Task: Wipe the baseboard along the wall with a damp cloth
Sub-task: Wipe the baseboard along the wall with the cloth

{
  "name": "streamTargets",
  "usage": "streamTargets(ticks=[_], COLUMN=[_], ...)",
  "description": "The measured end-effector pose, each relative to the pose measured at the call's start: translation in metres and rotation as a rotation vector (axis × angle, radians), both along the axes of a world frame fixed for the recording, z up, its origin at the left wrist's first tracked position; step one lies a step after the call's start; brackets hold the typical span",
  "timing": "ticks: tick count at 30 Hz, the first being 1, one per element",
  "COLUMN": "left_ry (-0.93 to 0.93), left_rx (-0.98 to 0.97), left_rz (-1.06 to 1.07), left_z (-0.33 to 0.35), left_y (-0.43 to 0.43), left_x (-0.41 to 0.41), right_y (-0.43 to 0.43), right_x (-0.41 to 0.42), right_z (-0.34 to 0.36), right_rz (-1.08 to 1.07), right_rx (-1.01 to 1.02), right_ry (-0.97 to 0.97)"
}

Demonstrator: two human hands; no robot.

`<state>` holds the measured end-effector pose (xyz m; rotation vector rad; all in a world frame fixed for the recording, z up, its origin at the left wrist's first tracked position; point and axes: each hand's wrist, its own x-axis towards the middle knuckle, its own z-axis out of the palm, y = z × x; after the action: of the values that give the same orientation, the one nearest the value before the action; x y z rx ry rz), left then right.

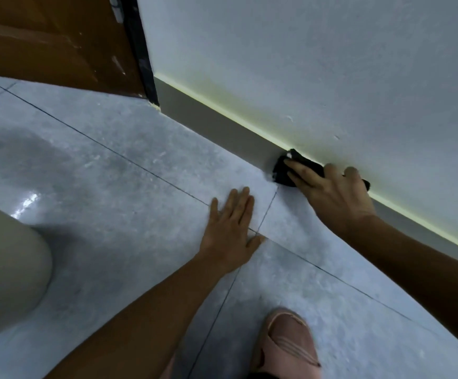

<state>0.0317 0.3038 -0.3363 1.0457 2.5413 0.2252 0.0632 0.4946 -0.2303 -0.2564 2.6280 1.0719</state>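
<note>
A grey baseboard (217,124) runs diagonally along the foot of the white wall (318,64), from the door frame at upper left down to the right edge. My right hand (329,190) presses a black cloth (284,170) flat against the baseboard, fingers spread over it; much of the cloth is hidden under the hand. My left hand (230,231) lies flat on the floor tiles, palm down, fingers apart, holding nothing, a short way left of the cloth.
A brown wooden door (53,42) with a dark frame (140,50) stands at upper left. Grey floor tiles (99,173) with dark grout lines spread out below. A beige rounded object (6,269) sits at left. My foot in a pink slipper (285,343) is at the bottom.
</note>
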Motion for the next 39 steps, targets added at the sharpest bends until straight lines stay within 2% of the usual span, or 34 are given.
streamTargets(ticks=[5,13,17,21,24,28,31,33,39], left_ry=[-0.009,0.014,-0.017,-0.085,-0.153,-0.080,-0.061,-0.062,-0.049], left_rx=[-0.096,-0.184,-0.246,-0.228,-0.231,-0.252,-0.242,-0.232,-0.210], left_rz=[0.002,-0.021,-0.041,0.008,0.024,0.040,0.045,0.058,0.062], left_z=[-0.003,0.001,0.008,0.018,0.018,0.013,0.013,0.011,0.008], left_y=[0.016,0.018,0.021,0.037,0.047,0.051,0.053,0.053,0.050], left_x=[0.012,0.012,0.011,0.024,0.043,0.046,0.049,0.049,0.051], right_y=[-0.022,0.034,0.033,0.016,0.018,0.054,0.075,0.073,0.053], right_x=[-0.023,0.064,0.054,0.023,0.032,0.077,0.100,0.095,0.072], right_z=[-0.013,-0.008,0.013,0.001,-0.008,-0.015,-0.006,-0.001,-0.019], right_rz=[-0.093,-0.254,-0.205,-0.108,-0.147,-0.192,-0.195,-0.147,-0.224], right_rx=[-0.141,-0.063,-0.062,-0.083,-0.087,-0.039,-0.032,-0.037,-0.134], right_ry=[-0.015,-0.124,-0.027,-0.022,-0.051,-0.139,-0.081,0.000,-0.003])
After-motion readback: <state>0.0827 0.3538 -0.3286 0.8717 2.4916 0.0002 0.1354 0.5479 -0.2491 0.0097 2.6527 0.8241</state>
